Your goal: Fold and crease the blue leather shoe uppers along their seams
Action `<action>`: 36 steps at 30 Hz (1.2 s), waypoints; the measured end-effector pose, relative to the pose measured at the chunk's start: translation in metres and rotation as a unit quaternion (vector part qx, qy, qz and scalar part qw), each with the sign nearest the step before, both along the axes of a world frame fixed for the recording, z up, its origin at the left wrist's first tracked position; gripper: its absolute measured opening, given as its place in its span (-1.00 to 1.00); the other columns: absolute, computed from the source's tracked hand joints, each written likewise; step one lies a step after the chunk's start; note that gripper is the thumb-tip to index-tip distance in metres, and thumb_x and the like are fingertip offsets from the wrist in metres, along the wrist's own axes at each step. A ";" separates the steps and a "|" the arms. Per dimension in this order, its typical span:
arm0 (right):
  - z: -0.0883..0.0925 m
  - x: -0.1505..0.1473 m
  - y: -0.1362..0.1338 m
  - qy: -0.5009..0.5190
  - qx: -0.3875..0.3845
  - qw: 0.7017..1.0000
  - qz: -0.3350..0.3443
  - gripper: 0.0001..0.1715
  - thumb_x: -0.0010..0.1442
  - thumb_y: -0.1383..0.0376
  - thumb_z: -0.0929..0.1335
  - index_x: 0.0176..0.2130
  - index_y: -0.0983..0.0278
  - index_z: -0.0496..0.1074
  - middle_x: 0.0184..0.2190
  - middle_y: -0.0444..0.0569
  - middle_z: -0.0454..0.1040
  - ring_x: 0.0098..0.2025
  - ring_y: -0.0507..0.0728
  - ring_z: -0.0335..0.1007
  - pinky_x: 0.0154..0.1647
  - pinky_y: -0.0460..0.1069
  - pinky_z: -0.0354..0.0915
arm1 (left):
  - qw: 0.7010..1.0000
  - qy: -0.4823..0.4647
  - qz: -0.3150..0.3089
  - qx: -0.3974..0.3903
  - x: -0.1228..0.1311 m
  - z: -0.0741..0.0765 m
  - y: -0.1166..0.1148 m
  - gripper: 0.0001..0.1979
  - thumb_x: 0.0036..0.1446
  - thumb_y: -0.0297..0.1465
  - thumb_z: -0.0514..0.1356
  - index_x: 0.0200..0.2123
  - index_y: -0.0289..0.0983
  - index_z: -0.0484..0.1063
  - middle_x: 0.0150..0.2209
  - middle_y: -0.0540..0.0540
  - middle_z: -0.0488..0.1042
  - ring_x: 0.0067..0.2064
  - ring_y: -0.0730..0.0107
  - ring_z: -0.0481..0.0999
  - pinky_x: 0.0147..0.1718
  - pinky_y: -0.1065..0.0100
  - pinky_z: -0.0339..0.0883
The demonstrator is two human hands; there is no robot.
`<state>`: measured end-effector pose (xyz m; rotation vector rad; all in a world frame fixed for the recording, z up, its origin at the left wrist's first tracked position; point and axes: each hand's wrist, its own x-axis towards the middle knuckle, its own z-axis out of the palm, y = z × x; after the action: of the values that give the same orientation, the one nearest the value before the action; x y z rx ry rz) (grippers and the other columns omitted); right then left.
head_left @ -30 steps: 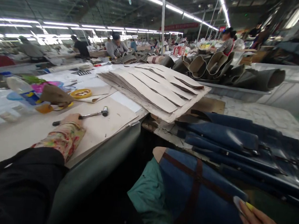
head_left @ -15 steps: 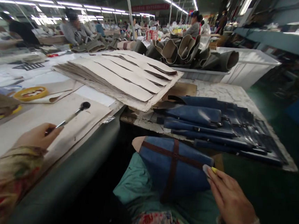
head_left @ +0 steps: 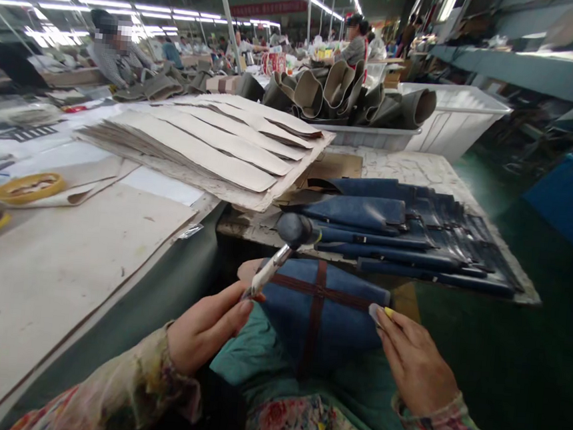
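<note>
- Clearly, left hand (head_left: 209,329) closed around black-headed, silver-shafted hammer (head_left: 273,265)
- Right hand (head_left: 414,361) pinching right edge of blue, tapered, leather-like piece (head_left: 344,324) with crossed brown strips (head_left: 319,289)

two hands (head_left: 206,332) (head_left: 418,367), one hammer (head_left: 279,256), one cross-strapped blue piece (head_left: 340,321), one blue bin (head_left: 568,203)

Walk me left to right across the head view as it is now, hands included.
Yellow round dish → left hand → dark hammer head → right hand → blue container. Left out: the blue piece with brown strips, since the hammer overlaps it.
</note>
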<state>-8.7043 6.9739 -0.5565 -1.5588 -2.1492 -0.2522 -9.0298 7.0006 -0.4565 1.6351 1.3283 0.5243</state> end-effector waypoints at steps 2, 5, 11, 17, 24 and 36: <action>-0.002 0.001 0.000 0.007 -0.003 1.000 -0.001 -0.59 0.22 0.24 0.16 0.03 0.27 0.30 -0.13 0.03 0.39 -0.10 0.11 0.29 -0.06 0.04 0.28 | 0.997 0.066 -0.050 0.003 0.005 -0.013 0.004 -0.61 0.14 -0.09 -0.09 -0.25 -0.25 0.33 -0.54 0.05 0.24 -0.48 0.48 0.23 -0.43 0.46 0.19; -0.004 0.002 -0.001 0.013 -0.007 1.000 0.000 -0.59 0.21 0.25 0.17 0.04 0.26 0.29 -0.12 0.02 0.38 -0.09 0.11 0.29 -0.05 0.03 0.29 | 0.991 0.101 -0.090 -0.020 0.010 -0.032 0.006 -0.60 0.14 -0.08 -0.10 -0.31 -0.25 0.35 -0.48 0.02 0.32 -0.42 0.46 0.28 -0.35 0.45 0.22; -0.003 0.003 -0.001 0.014 -0.010 1.000 -0.002 -0.59 0.21 0.26 0.18 0.04 0.28 0.30 -0.12 0.03 0.38 -0.09 0.12 0.29 -0.04 0.04 0.28 | 0.998 0.023 -0.065 0.014 0.014 -0.028 0.008 -0.56 0.16 -0.07 -0.15 -0.26 -0.28 0.32 -0.47 0.02 0.30 -0.43 0.49 0.24 -0.40 0.47 0.20; -0.002 0.001 -0.002 0.013 -0.009 1.000 0.004 -0.59 0.20 0.26 0.18 0.03 0.27 0.30 -0.13 0.03 0.38 -0.09 0.11 0.30 -0.06 0.03 0.28 | 0.993 0.074 -0.093 -0.027 0.021 -0.029 0.014 -0.56 0.13 -0.03 -0.11 -0.37 -0.26 0.33 -0.56 0.08 0.18 -0.49 0.52 0.16 -0.46 0.48 0.16; -0.001 0.001 -0.003 0.018 0.002 1.000 0.001 -0.59 0.21 0.26 0.18 0.04 0.27 0.29 -0.12 0.02 0.38 -0.09 0.10 0.30 -0.07 0.02 0.29 | 0.990 0.060 -0.108 -0.060 0.014 -0.044 0.016 -0.53 0.12 -0.03 -0.13 -0.37 -0.30 0.32 -0.57 0.08 0.11 -0.51 0.52 0.13 -0.50 0.45 0.08; -0.009 0.004 -0.005 0.004 0.005 1.000 0.020 -0.52 0.22 0.18 0.15 0.11 0.23 0.19 -0.09 0.01 0.35 -0.08 0.12 0.29 -0.03 0.06 0.25 | 0.983 0.166 -0.076 -0.026 0.006 -0.056 0.018 -0.60 0.12 -0.09 -0.13 -0.47 -0.25 0.28 -0.56 0.06 0.22 -0.47 0.48 0.24 -0.43 0.44 0.16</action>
<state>-8.7008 6.9689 -0.5658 -1.5062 -2.1681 -0.2428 -9.0235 7.0182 -0.5122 1.8176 1.4258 0.1271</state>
